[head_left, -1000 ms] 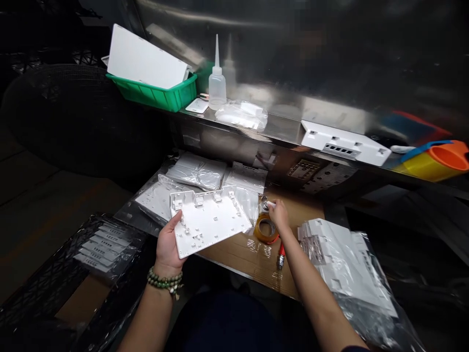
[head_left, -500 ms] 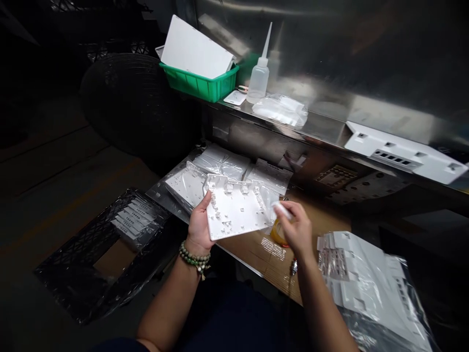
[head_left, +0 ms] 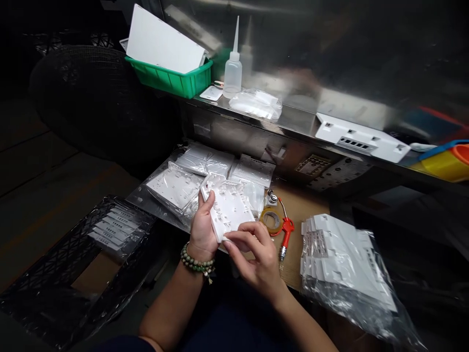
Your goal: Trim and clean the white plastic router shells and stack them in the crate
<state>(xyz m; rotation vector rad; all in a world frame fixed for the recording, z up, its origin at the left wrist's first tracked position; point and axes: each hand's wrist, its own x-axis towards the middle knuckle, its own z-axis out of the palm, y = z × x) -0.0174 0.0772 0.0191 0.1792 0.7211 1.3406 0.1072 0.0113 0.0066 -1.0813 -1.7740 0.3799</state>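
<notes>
My left hand (head_left: 202,227), with a green bead bracelet on the wrist, grips a white plastic panel (head_left: 227,209) by its left edge, tilted up over the cardboard (head_left: 304,205). My right hand (head_left: 254,254) is at the panel's near lower edge, thumb and fingers pinched against it; whether they hold a small part I cannot make out. Just right of the panel lie a roll of amber tape (head_left: 272,220) and a red-handled tool (head_left: 286,232).
Bagged white panels (head_left: 172,188) lie behind the hands, a bigger bag of white parts (head_left: 340,264) to the right. On the metal shelf (head_left: 293,124) stand a green bin (head_left: 170,80), a squeeze bottle (head_left: 233,68) and a white housing (head_left: 361,139). A black crate (head_left: 54,278) sits at left.
My right hand left the spot by the tape roll and came to the panel's near edge. The left hand turned the panel more upright and drew it closer.
</notes>
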